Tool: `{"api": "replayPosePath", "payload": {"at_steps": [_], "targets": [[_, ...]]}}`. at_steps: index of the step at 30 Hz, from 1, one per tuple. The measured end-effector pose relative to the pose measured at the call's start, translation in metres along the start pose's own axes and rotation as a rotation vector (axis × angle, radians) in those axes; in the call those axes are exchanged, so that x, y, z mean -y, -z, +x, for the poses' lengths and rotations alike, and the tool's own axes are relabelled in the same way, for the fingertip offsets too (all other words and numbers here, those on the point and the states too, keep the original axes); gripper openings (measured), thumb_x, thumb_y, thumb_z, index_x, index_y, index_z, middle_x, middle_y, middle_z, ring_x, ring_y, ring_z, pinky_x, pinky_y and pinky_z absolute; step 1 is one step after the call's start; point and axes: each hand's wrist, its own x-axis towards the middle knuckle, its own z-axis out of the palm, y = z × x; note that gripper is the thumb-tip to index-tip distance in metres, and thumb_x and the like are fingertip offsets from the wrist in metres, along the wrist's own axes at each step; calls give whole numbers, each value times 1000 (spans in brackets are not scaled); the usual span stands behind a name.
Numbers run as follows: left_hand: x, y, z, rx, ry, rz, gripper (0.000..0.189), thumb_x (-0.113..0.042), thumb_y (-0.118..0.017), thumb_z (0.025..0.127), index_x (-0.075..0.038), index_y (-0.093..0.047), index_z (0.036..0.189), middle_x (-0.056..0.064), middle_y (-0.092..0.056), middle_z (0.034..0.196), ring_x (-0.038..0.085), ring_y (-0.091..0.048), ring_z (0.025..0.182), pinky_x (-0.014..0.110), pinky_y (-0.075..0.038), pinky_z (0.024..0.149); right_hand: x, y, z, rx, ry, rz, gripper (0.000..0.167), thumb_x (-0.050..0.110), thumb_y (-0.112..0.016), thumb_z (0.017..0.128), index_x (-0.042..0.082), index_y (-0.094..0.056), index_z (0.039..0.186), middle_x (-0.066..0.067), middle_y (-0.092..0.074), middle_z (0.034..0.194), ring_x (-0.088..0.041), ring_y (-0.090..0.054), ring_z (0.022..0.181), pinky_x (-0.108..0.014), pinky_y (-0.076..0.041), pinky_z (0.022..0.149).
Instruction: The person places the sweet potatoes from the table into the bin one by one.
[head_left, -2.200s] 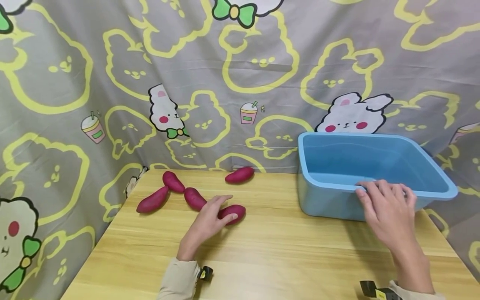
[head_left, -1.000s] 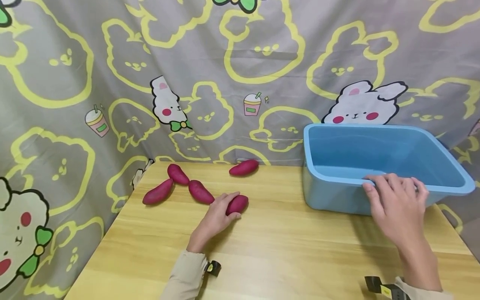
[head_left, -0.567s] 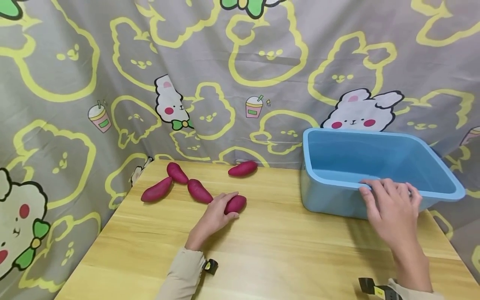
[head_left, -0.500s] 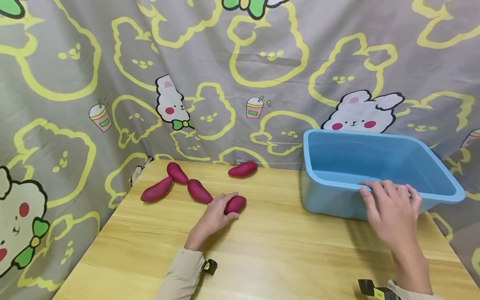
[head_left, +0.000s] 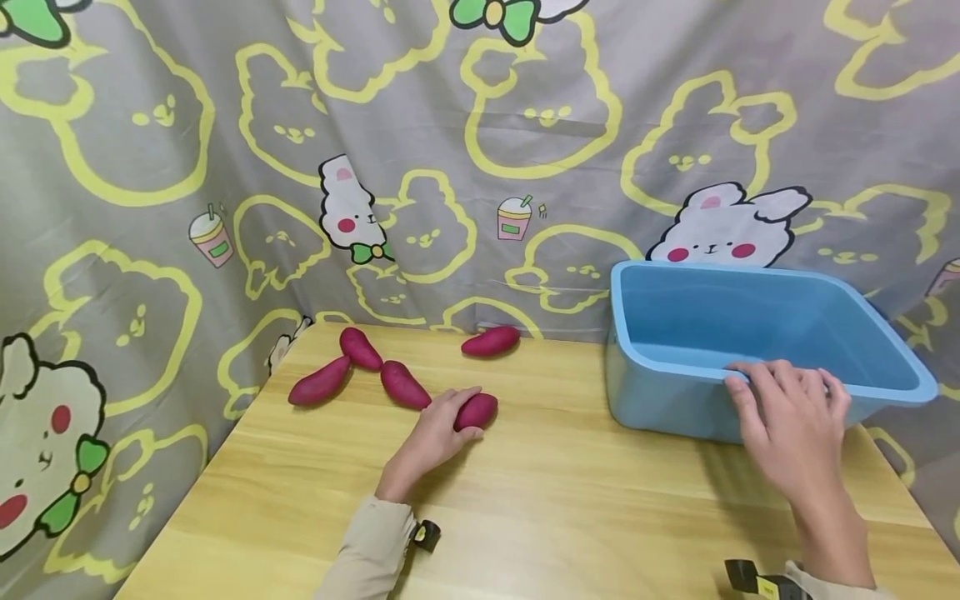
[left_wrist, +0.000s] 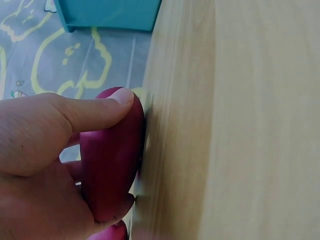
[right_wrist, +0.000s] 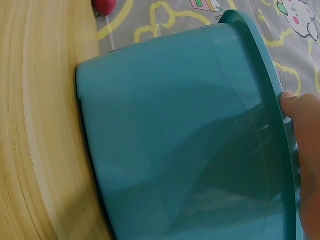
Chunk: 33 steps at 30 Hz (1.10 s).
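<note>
The sweet potatoes are plump, smooth and deep purple-red, narrowing toward their ends. Furthest left on the worktop point(head_left: 247, 475) lies a slanting sweet potato point(head_left: 320, 382), its upper end against a second sweet potato point(head_left: 361, 348), whose lower end meets a third sweet potato point(head_left: 405, 385). Next comes the left hand point(head_left: 437, 431), grasping the held sweet potato point(head_left: 480, 410) low at the worktop; beyond it, near the curtain point(head_left: 420, 275), lies the rear sweet potato point(head_left: 491, 341). At right, the right hand point(head_left: 797, 425) grips the front rim of a blue plastic bin point(head_left: 667, 400).

Some two seconds ago the left hand's fingers reached out over that sweet potato, leaving more of it showing; now they are wrapped round it. The right hand has kept to the same rim.

The left wrist view shows the thumb point(left_wrist: 97, 112) along the held sweet potato and fingertips curled about its far end, which the head view hides. The bin's inside shows from the head; the right wrist view gives only its outer wall
</note>
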Motion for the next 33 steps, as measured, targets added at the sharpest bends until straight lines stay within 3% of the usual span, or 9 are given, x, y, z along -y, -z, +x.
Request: {"api": "replayPosePath", "payload": {"at_steps": [11, 25, 33], "targets": [[-1, -1, -6, 20, 6, 12, 64, -15, -82, 88, -3, -55, 145, 17, -63, 119, 35, -60, 109, 53, -47, 92, 1, -2, -5, -11, 12, 3, 27, 26, -54, 106, 6, -68, 117, -21, -62, 109, -48, -44, 111, -68, -10, 113], [-5, 6, 9, 3, -39, 1, 64, -17, -81, 90, -4, -54, 147, 16, -63, 118, 32, -59, 107, 51, -48, 92, 1, 8, 9, -34, 20, -11, 31, 28, -53, 107, 3, -68, 118, -23, -61, 112, -48, -43, 113, -67, -9, 114], [0, 4, -3, 35, -23, -21, 63, -17, -81, 90, -5, -54, 147, 13, -64, 119, 26, -58, 103, 46, -49, 89, 2, 5, -1, -24, 23, -7, 29, 28, -54, 106, 4, -68, 116, -22, -62, 109, -47, -45, 110, -69, -11, 112]]}}
